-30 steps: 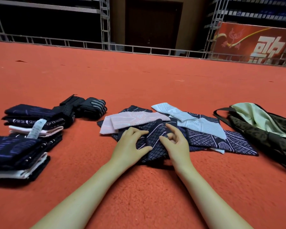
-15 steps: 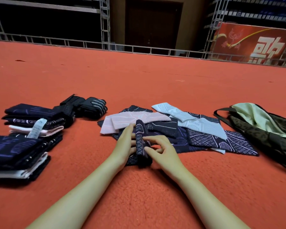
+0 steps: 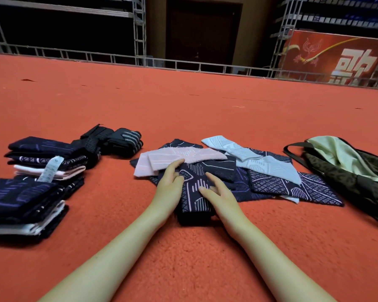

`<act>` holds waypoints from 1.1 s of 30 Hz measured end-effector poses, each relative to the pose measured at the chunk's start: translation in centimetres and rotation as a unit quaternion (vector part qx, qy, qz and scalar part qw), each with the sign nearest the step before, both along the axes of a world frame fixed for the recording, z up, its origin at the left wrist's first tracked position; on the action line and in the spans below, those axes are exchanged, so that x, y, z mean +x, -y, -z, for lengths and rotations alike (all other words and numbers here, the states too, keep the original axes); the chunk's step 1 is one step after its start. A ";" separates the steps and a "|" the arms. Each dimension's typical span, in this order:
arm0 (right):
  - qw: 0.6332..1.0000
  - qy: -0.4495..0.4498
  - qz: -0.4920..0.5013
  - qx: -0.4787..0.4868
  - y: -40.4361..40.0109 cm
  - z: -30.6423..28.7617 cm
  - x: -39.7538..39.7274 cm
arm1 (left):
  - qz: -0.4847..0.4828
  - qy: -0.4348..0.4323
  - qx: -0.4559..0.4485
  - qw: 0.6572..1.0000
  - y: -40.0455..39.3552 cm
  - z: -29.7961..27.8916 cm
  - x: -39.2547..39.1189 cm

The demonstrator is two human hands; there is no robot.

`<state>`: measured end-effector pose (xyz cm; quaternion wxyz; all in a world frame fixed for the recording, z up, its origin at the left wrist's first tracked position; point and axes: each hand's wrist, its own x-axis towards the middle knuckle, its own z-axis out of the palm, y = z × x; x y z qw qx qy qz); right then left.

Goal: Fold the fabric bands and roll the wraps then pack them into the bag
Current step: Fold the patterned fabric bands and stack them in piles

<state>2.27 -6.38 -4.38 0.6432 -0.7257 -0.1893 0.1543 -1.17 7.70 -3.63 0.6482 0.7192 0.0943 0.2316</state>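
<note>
Both hands bracket the folded navy band (image 3: pixel 193 188) on the red carpet (image 3: pixel 183 110): the left hand (image 3: pixel 169 185) lies against its left edge with fingers curled over the far corner, the right hand (image 3: pixel 216 190) against its right edge, fingers nearly straight, neither one clamping it. It looks soft, light and limp, likely to spring open, so I'd pinch both long edges. Its long axis runs from the wrists away toward the unfolded pile (image 3: pixel 268 171) just beyond the fingertips.

The folded band (image 3: pixel 193 190) is navy with pale geometric lines. A pink band (image 3: pixel 183 156) and light blue bands (image 3: pixel 268 168) lie on orange-red carpet (image 3: pixel 183 105). The bag (image 3: pixel 354 171) is olive-patterned, lined pale green.
</note>
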 end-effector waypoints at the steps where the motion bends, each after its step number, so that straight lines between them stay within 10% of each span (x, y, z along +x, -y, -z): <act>1: 1.000 -0.009 0.000 0.012 0.1 -0.1 0.0 | -0.007 -0.006 0.017 1.000 -0.1 0.0 0.0; 19: 0.967 0.245 -0.037 -0.068 0.7 -0.8 -1.2 | 0.068 0.021 0.098 0.993 -2.6 -0.4 -0.8; 33: 0.990 0.124 -0.026 -0.060 0.8 0.3 -0.5 | -0.039 0.037 -0.002 0.999 -3.7 0.5 -0.9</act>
